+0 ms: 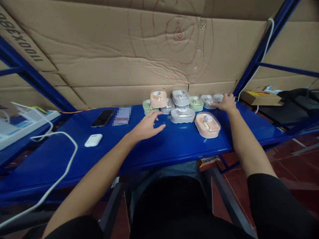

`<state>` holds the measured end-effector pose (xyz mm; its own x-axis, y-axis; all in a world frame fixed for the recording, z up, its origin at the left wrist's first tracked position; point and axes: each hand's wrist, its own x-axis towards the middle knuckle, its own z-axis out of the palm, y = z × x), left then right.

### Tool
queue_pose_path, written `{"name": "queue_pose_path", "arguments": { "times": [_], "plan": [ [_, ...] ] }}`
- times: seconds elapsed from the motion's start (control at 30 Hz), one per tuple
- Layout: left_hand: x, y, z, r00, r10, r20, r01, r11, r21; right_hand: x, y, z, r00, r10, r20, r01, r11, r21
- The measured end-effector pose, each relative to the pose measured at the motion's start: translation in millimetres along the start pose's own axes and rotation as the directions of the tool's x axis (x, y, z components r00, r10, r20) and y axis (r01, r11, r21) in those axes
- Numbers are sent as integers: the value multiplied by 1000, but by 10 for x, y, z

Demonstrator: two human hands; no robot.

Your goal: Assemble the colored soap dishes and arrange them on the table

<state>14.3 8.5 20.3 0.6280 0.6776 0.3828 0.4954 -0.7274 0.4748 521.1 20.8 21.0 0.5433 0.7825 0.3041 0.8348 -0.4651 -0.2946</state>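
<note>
Small lidded boxes with clear covers stand along the back of the blue table. My left hand, fingers and thumb apart, hovers empty just before a green box. On that box and its grey neighbour rests a peach box. At the row's right end, my right hand curls around a grey box, partly hiding it; its thumb reaches across the front of another grey box. Between the hands are a raised grey box, a front grey box, a second green box and a nearer peach box.
On the left of the blue table lie a dark phone, a blurred-out flat item and a white earbud case. A white cable crosses the left side. Cardboard walls the back; blue posts flank it.
</note>
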Motion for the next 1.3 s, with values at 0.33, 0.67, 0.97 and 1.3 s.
{"name": "queue_pose_path", "arguments": {
  "times": [0.33, 0.67, 0.97, 1.3],
  "plan": [
    [0, 20, -7, 999, 12, 31, -13, 1000, 20, -32, 125, 131, 993, 118, -1, -116, 975, 190],
    [-4, 11, 4, 999, 8, 32, -8, 1000, 19, -151, -182, -215, 969, -36, -246, 89, 974, 208],
    [6, -16, 10, 999, 6, 36, -7, 1000, 22, -935, -1177, -385, 583, -812, 36, 761, 561, 325],
    [6, 2, 17, 999, 19, 37, -20, 1000, 10, -1061, -1285, -313, 523, -814, 252, 782, 576, 236]
  ]
}}
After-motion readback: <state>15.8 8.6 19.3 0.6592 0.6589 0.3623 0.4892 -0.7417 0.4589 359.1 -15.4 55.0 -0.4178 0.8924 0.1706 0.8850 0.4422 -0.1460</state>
